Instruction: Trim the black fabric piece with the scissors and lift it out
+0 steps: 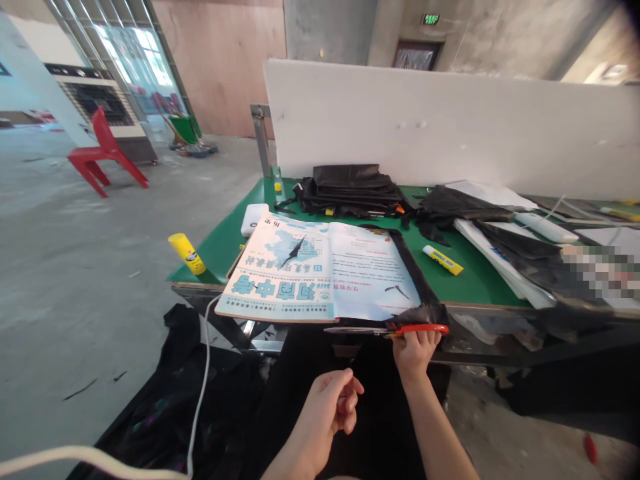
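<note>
My right hand (417, 353) grips the red-orange handles of a pair of scissors (421, 329) at the table's front edge. The blades point left, just below a booklet (280, 283) printed with large blue characters and a map. Beside the booklet's cover lies a white printed page (373, 270), with black sheet material (417, 273) along its right and lower edges. Small black scraps (295, 253) rest on both. Lower down, in front of the table, my left hand (336, 405) is curled, thumb against the fingers, with nothing visible inside.
A yellow glue stick (187, 255) stands at the table's left edge; another glue stick (443, 260) lies at right. A stack of black sheets (350, 190) sits behind the booklet. A white cable (204, 373) hangs at left. A white panel (440, 127) closes the back.
</note>
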`<action>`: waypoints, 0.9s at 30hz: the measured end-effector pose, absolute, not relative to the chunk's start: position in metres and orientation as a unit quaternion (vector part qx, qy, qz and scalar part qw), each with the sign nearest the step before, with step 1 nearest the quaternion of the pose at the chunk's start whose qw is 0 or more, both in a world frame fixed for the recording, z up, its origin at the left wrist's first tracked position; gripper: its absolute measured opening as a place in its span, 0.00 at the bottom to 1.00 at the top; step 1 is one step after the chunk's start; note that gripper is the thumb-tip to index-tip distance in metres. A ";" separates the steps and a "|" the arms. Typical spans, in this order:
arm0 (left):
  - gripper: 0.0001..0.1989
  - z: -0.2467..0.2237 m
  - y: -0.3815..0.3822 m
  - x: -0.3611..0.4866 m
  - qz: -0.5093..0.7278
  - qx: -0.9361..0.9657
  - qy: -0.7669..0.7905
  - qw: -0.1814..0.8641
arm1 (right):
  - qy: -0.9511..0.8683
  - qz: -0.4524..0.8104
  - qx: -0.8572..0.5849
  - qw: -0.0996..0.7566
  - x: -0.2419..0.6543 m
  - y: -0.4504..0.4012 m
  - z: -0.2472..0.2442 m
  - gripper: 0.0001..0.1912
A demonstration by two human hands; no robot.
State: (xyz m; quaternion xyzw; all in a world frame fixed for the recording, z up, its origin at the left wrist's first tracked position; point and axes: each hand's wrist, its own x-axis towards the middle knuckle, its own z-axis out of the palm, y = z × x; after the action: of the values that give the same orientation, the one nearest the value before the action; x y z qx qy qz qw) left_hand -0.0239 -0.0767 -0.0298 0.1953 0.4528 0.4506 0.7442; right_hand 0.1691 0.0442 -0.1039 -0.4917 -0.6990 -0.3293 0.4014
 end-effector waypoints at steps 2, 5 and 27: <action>0.17 -0.030 -0.078 -0.024 0.450 0.199 0.457 0.741 | -0.699 -0.334 -0.482 0.409 0.171 0.040 -0.100 0.05; 0.17 -0.031 -0.082 -0.025 0.442 0.215 0.474 0.731 | -0.712 -0.304 -0.459 0.436 0.174 0.027 -0.092 0.02; 0.07 0.029 -0.018 0.040 0.357 0.823 0.440 -0.033 | -0.593 -0.092 -0.797 0.067 0.313 0.098 0.077 0.22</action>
State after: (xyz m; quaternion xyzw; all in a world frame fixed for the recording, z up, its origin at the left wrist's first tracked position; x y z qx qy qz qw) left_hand 0.0401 -0.0179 0.0287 0.8234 0.4401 0.3566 -0.0334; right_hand 0.3126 0.0982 0.0772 -0.7972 -0.5929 -0.0922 0.0668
